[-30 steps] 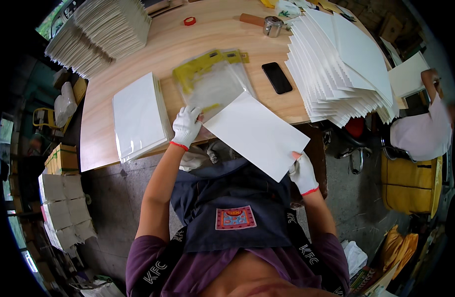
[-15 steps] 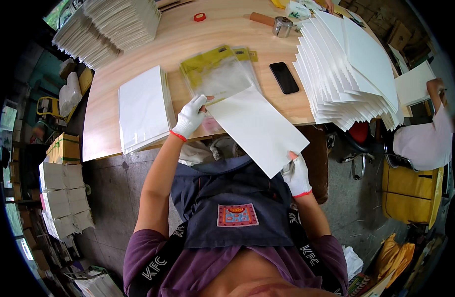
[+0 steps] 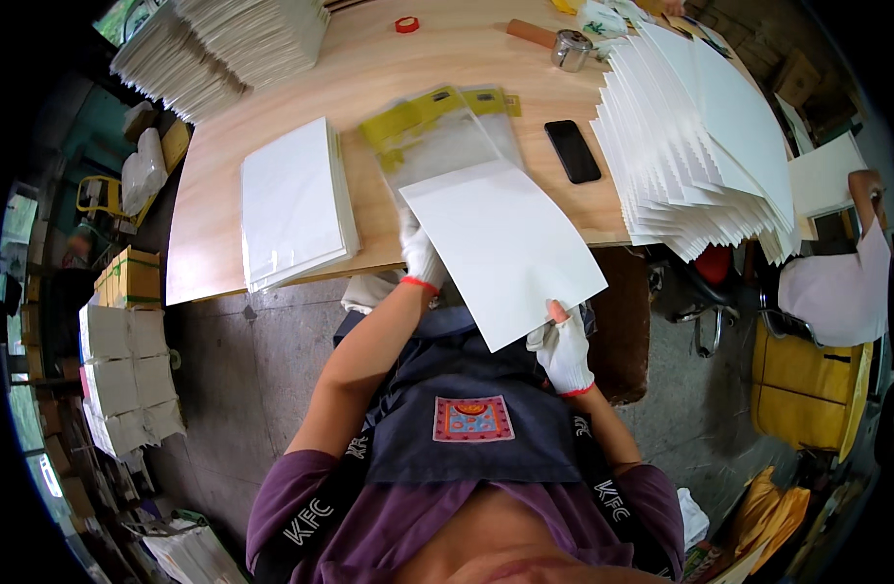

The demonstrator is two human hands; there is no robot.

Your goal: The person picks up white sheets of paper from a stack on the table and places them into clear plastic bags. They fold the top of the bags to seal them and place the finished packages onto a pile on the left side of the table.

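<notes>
A blank white sheet of card [image 3: 505,248] is held tilted over the table's front edge, its right side slightly curved. My right hand [image 3: 566,355], in a white knit glove with a bare thumb tip, pinches the card at its near edge, thumb on top. Gloved as well, my left hand [image 3: 420,255] reaches in at the card's left edge; its fingers are hidden behind the card. Beneath the card's far end lies a clear plastic bag [image 3: 437,146] with a yellow-green top band, overlapping another bag [image 3: 500,122] of the same kind.
Left on the wooden table [image 3: 204,234] lies a stack of plastic-sleeved white sheets [image 3: 296,200]. A phone [image 3: 572,152] and fanned white card [image 3: 700,146] are at right. Farther back are tall paper stacks [image 3: 223,44], red tape [image 3: 406,24] and a metal cup [image 3: 569,49]. Another person's arm [image 3: 867,204] shows far right.
My left hand has moved rightward from the bag's opening to behind the card. The card's far end has swung left over the bag; my right hand keeps its grip, shifted slightly left.
</notes>
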